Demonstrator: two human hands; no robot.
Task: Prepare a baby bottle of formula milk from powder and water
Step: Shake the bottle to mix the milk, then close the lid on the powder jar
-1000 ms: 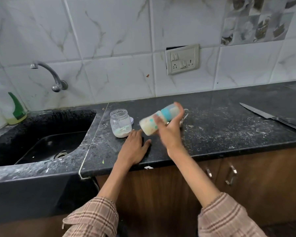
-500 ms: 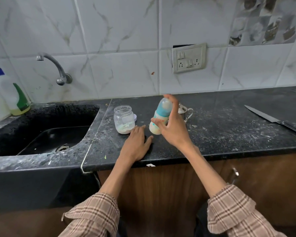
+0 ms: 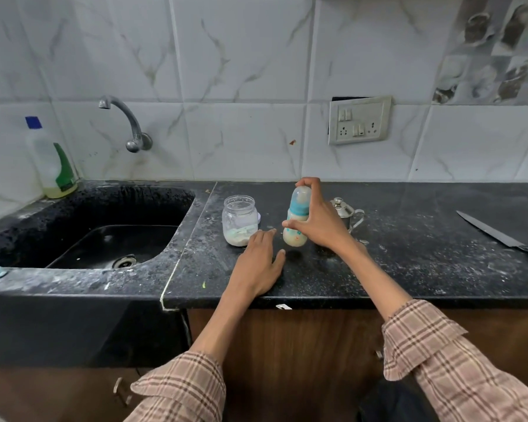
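Left hand [image 3: 258,263] was lying flat, fingers spread, on the dark speckled stone surface [image 3: 393,269]. Just past its fingertips sat the small clear glass jar with pale powder at the bottom [image 3: 239,220]. Right hand [image 3: 316,219] was wrapped around the clear baby bottle with teal collar and milky liquid inside [image 3: 297,219], upright, base at or barely above the surface, can't tell which. Right behind that hand was a little shiny steel lidded pot [image 3: 343,210], and way off to its right a long steel knife [image 3: 500,236].
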